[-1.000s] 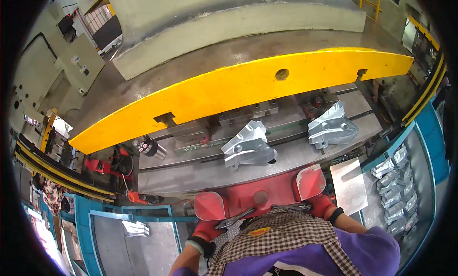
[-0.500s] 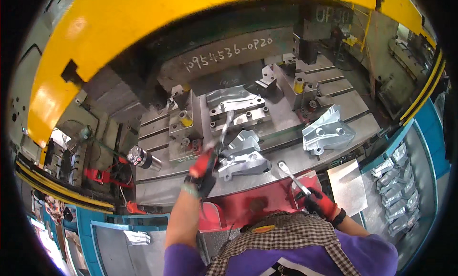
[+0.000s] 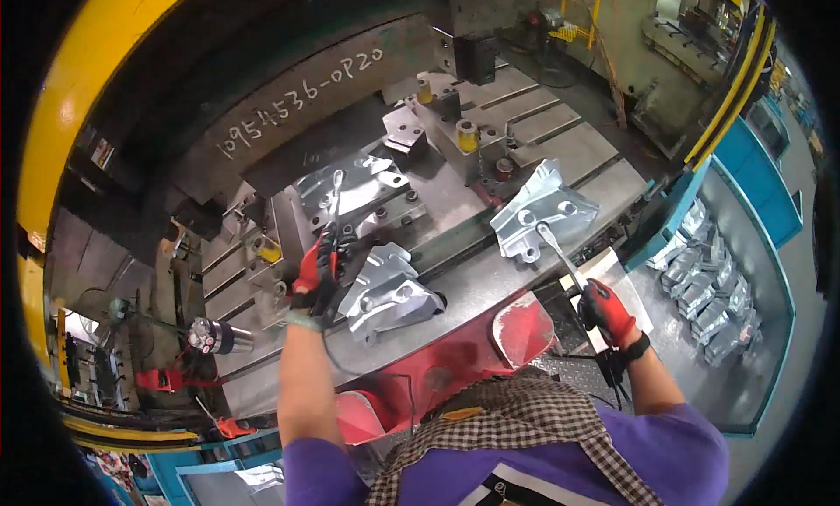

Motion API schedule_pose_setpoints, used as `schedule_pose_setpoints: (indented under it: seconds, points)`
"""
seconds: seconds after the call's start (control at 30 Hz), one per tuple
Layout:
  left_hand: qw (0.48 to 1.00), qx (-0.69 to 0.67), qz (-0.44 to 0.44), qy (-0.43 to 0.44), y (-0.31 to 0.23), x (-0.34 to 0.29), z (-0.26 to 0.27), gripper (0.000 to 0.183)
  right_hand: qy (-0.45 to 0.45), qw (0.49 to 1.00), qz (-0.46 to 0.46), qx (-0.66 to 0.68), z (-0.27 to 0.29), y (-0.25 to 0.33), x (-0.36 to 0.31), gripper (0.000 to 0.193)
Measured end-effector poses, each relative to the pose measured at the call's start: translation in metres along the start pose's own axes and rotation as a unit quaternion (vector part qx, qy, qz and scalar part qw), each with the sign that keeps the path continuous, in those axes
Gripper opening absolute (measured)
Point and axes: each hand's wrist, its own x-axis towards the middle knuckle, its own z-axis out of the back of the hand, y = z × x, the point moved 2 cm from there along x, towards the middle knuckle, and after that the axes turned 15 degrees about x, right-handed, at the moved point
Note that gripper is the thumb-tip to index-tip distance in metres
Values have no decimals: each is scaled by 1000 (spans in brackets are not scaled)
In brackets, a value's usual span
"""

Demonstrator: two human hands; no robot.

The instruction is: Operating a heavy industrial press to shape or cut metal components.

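In my left hand (image 3: 317,274), gloved in red and black, is a slim tool (image 3: 338,200) with a rounded metal tip. That tip overlaps the silvery stamped metal part (image 3: 363,166) on the die; I cannot tell if it touches. My right hand (image 3: 610,313), likewise gloved, is closed round a similar tool (image 3: 564,263) with a dark handle. Its tip meets the lower edge of a second stamped part (image 3: 564,210) on the right of the press bed. A third stamped part (image 3: 392,294) lies near the bed's front edge, just right of my left hand.
Yellow-topped posts (image 3: 468,137) stand beside the die. A steel tumbler (image 3: 219,336) lies at the bed's left. On the right, a blue-edged bin (image 3: 761,366) holds several stamped parts (image 3: 713,278). Red guards (image 3: 523,329) and a dark cable (image 3: 411,392) are close in front of me.
The view has turned to the right. My left hand's tool has gone from beside the front part to the part on the die. My right hand's tool has reached the right-hand part.
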Motion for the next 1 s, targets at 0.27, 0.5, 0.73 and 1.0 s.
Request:
schedule_pose_setpoints:
  seconds: [0.27, 0.5, 0.73, 1.0]
  points:
    - [986, -141, 80, -34, 34, -155, -19, 41, -54, 997, -21, -43, -14, 15, -2, 37]
    - [975, -161, 151, -15, 40, -230, -65, 38, 105, 988, -94, 60, -112, 30, 44, 25]
    - [968, -216, 130, -4, 28, -232, -75, 41, 144, 989, -44, -15, -242, -5, 187, 37]
    - [960, -229, 156, -49, 53, -274, -71, 39, 205, 954, -79, -204, -307, -20, 293, 61]
